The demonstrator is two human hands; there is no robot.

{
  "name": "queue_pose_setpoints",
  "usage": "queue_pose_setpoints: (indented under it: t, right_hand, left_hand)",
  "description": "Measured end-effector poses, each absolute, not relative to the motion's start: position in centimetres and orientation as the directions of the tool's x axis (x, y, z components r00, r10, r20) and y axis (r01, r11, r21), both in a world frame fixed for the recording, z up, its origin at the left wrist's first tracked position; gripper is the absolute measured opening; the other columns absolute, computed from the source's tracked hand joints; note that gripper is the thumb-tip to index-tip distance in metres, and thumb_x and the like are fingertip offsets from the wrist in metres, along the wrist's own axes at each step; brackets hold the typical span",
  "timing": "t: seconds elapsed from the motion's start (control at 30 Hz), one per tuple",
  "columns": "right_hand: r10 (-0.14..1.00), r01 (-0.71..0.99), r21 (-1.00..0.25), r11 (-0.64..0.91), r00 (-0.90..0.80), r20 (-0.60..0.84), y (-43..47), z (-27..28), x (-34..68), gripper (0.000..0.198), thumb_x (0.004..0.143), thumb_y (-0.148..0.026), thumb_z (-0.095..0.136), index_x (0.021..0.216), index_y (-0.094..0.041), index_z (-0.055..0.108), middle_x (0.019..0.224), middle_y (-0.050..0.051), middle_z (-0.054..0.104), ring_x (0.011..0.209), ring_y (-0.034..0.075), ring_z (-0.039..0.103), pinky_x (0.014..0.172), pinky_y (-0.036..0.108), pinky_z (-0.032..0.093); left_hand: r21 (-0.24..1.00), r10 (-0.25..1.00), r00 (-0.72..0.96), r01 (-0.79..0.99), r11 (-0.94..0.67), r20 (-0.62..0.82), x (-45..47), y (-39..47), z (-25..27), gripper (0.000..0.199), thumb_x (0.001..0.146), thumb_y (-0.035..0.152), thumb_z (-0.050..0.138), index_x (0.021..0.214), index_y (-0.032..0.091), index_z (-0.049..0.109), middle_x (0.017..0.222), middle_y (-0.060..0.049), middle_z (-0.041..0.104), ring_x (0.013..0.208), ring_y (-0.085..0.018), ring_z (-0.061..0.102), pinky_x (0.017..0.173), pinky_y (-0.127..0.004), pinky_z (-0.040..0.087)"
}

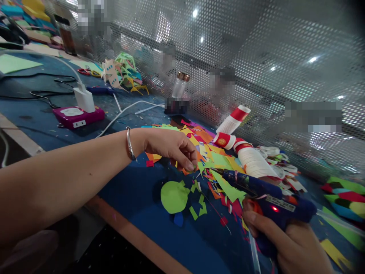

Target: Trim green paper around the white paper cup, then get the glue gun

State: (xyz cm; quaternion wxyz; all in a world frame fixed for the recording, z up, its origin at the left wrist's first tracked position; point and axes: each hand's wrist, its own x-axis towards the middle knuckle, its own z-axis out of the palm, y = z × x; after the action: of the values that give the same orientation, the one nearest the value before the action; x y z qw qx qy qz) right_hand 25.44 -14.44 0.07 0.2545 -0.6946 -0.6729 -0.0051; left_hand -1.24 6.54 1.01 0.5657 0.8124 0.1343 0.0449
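Observation:
My right hand (285,236) is wrapped round the handle of a blue hot glue gun (256,186) with a glowing red light. Its nozzle points left, toward my left hand (182,150). The fingers of that hand are pinched together at a small green paper piece (194,167), mostly hidden by the fingertips. Below them a round green paper shape (173,197) lies on the blue table, with several small green paper strips (202,199) to its right. A blue paper piece (178,219) pokes out under the round shape. Behind both hands spreads a heap of coloured paper scraps (219,160).
Paper cups (256,163) lie in stacks behind the scraps, near a perforated metal screen (256,49). To the left, a magenta power strip (81,117) holds a white plug, with cables around it. A glass jar (180,85) and scissors (89,72) are farther back.

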Motion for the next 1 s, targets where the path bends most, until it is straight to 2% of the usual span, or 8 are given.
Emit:
queue_pose_setpoints:
  t: [0.1,0.17,0.3,0.47,0.57,0.8,0.93,1.0]
  right_hand:
    - [0.935,0.906,-0.423,-0.01,0.159,0.318,-14.4,0.1,25.7,0.041,0.09,-0.045,0.056,0.054,-0.026,0.061,0.059,0.004,0.063,0.056,0.022,0.06,0.054,0.032,0.053]
    - [0.943,0.872,-0.487,-0.055,0.206,0.262,-14.5,0.1,25.7,0.047,0.09,-0.048,0.056,0.049,-0.026,0.054,0.053,0.002,0.057,0.05,0.019,0.052,0.049,0.03,0.048]
    - [0.944,0.807,-0.578,-0.123,0.275,0.184,-14.6,-0.1,25.6,0.05,0.089,-0.054,0.059,0.049,-0.024,0.054,0.054,0.001,0.057,0.052,0.018,0.051,0.049,0.029,0.044]
    - [0.907,0.75,-0.637,-0.18,0.377,0.187,-14.5,0.2,24.9,0.047,0.084,-0.051,0.064,0.046,-0.025,0.054,0.049,0.0,0.055,0.049,0.017,0.049,0.048,0.029,0.043]
    - [0.895,0.749,-0.639,-0.175,0.392,0.214,-14.5,0.4,24.7,0.042,0.083,-0.05,0.066,0.05,-0.025,0.059,0.055,0.0,0.062,0.054,0.019,0.053,0.05,0.029,0.044]
    - [0.909,0.675,-0.711,-0.199,0.398,0.123,-14.5,-0.5,25.8,0.043,0.085,-0.05,0.065,0.053,-0.024,0.054,0.056,0.0,0.057,0.056,0.017,0.048,0.051,0.028,0.043]
    - [0.9,0.701,-0.694,-0.162,0.394,0.188,-14.3,-1.2,26.7,0.045,0.075,-0.063,0.07,0.052,-0.025,0.06,0.058,0.0,0.063,0.054,0.019,0.052,0.047,0.03,0.044]
    - [0.882,0.739,-0.654,-0.162,0.406,0.239,-14.3,-1.2,26.7,0.041,0.075,-0.062,0.07,0.055,-0.026,0.064,0.059,0.001,0.066,0.054,0.02,0.055,0.049,0.031,0.048]
  left_hand:
    - [0.907,0.213,0.976,0.138,-0.398,-0.055,-1.3,5.9,1.6,0.012,0.086,0.032,0.073,0.094,0.023,0.071,0.092,0.001,0.073,0.09,-0.014,0.066,0.081,-0.027,0.049]
    - [0.881,0.155,0.986,0.133,-0.454,-0.069,-1.3,5.3,2.0,0.01,0.088,0.031,0.071,0.093,0.023,0.07,0.093,0.001,0.073,0.09,-0.015,0.065,0.083,-0.028,0.049]
    - [0.809,0.05,0.995,0.104,-0.579,-0.092,-1.1,4.0,2.8,0.01,0.091,0.031,0.067,0.094,0.022,0.069,0.098,-0.002,0.072,0.095,-0.018,0.064,0.086,-0.029,0.049]
    - [0.761,-0.023,0.993,0.073,-0.645,-0.115,-0.5,3.2,2.8,0.009,0.092,0.031,0.066,0.093,0.024,0.071,0.104,-0.002,0.074,0.106,-0.021,0.063,0.099,-0.032,0.044]
    - [0.745,-0.071,0.991,0.035,-0.666,-0.111,-0.1,3.1,2.4,0.007,0.091,0.029,0.067,0.09,0.024,0.071,0.102,-0.003,0.075,0.109,-0.022,0.063,0.103,-0.034,0.042]
    - [0.737,-0.046,0.996,0.021,-0.675,-0.071,0.2,2.8,2.2,0.007,0.086,0.027,0.069,0.081,0.024,0.073,0.094,-0.003,0.075,0.104,-0.023,0.063,0.101,-0.035,0.044]
    - [0.678,-0.023,0.996,0.038,-0.734,-0.081,0.2,2.8,2.0,0.007,0.089,0.026,0.067,0.087,0.022,0.073,0.097,-0.003,0.074,0.104,-0.021,0.063,0.102,-0.035,0.043]
    - [0.654,-0.026,0.995,0.042,-0.755,-0.095,0.2,2.9,2.0,0.007,0.092,0.024,0.066,0.091,0.022,0.072,0.1,-0.003,0.074,0.107,-0.021,0.063,0.104,-0.035,0.042]
